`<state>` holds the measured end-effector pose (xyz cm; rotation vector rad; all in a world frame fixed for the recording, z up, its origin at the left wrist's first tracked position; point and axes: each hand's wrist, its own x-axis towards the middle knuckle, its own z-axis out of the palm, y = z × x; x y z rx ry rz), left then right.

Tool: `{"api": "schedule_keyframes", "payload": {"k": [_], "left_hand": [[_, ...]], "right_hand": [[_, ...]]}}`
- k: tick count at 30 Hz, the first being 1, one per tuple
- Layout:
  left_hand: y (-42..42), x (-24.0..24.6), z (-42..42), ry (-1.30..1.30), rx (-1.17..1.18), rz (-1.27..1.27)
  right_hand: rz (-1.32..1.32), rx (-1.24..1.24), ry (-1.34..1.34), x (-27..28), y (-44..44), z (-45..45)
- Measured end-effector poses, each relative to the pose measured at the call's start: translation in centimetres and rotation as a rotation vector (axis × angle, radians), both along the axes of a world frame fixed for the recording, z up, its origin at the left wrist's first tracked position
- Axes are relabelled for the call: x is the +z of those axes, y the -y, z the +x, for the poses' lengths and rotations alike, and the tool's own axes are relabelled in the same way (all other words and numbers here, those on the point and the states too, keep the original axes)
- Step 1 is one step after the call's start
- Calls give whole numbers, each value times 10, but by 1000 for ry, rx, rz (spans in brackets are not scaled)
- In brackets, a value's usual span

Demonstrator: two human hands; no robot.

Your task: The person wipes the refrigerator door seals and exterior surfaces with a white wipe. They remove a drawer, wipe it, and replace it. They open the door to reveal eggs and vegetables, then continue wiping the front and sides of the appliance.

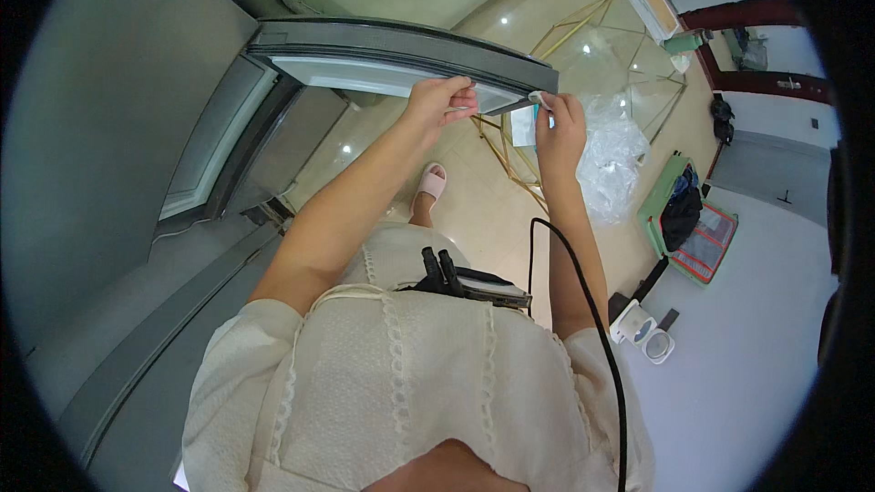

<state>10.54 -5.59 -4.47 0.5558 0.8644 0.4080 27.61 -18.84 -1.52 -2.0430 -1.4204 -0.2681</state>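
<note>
A grey refrigerator door (403, 48) stands open in front of me, seen along its edge. A dark rubber gasket (369, 63) borders its white inner liner (355, 75). My left hand (441, 102) is at the liner side, its fingers curled close to the gasket; whether they pinch it is not clear. At the door's right-hand corner, my right hand (562, 126) holds a small white cloth or tissue (539, 98) between thumb and fingers, against the edge. Part of the refrigerator's pale interior (222, 143) shows on the left.
Gold metal frames (509, 157) and crumpled clear plastic (612, 157) lie beyond the door. An open green suitcase (673, 212) sits at right. A black cable (601, 314) runs beside my right arm. My slippered foot (432, 181) is under the door.
</note>
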Motion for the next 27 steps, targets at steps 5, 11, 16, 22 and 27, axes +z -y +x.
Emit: {"api": "schedule_keyframes", "payload": {"k": [5, 11, 16, 22, 27], "left_hand": [[-6, 3, 9, -10, 84, -97], [-7, 0, 13, -11, 122, -82], [-4, -1, 11, -27, 119, -73], [-4, -2, 11, -5, 129, -68], [-5, -4, 11, 17, 124, -63]], "right_hand": [[7, 54, 113, 7, 0, 0], [19, -2, 62, 8, -2, 13], [-118, -12, 78, 5, -8, 1], [-219, -1, 146, 5, -19, -6], [-287, -63, 7, 4, -24, -10]]}}
